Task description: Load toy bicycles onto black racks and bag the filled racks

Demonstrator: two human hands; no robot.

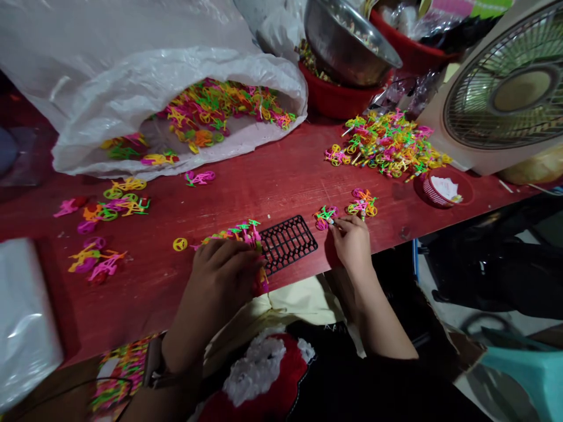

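On a red table (272, 181) lie many small plastic toy bicycles in pink, green, yellow and orange. My left hand (222, 272) rests curled over a bunch of these bicycles (240, 231) at the near edge, beside a black plastic grid (288, 241). My right hand (350, 237) pinches a green and pink bicycle (325, 215) just right of the grid. Another small bicycle cluster (363, 202) lies a little beyond that hand.
A white plastic bag (132, 94) spills bicycles at the back left. A pile of bicycles (387, 143) lies at the back right, near a fan (510, 88), a metal bowl (347, 41) in a red basin and a small red cup (440, 190). Loose bicycles (105, 211) dot the left.
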